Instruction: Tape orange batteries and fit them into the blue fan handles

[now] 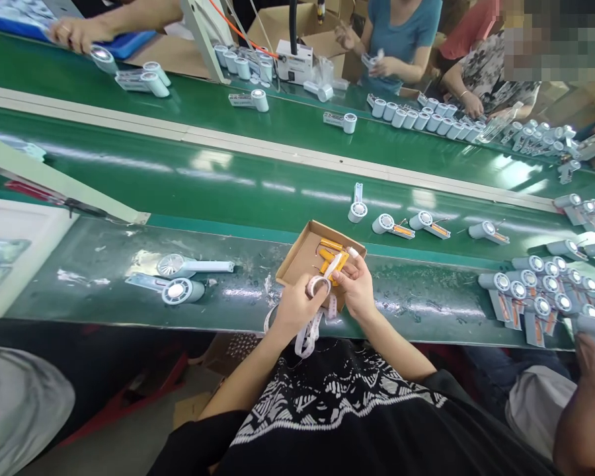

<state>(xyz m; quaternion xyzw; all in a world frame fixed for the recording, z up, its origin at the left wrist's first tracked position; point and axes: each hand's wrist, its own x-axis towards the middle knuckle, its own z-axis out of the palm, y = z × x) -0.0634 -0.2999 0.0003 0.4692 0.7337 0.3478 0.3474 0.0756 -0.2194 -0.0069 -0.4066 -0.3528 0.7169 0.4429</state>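
Note:
My left hand is closed around a roll of white tape at the near edge of the bench. A short white strip runs from the roll up toward my right hand. That hand is closed, its thumb and fingers about a yellow battery that the strip crosses. One fingertip has a white covering. Beneath both hands sits a shallow cardboard box with more yellow batteries and thin wires in it. Loose loops of white backing strip hang below my left hand.
Two pale-blue handheld fans lie to the left. Several open fan bodies rest on the green belt ahead. More fans crowd the bench's right end. Co-workers sit opposite and on both sides; a slanted frame post stands left.

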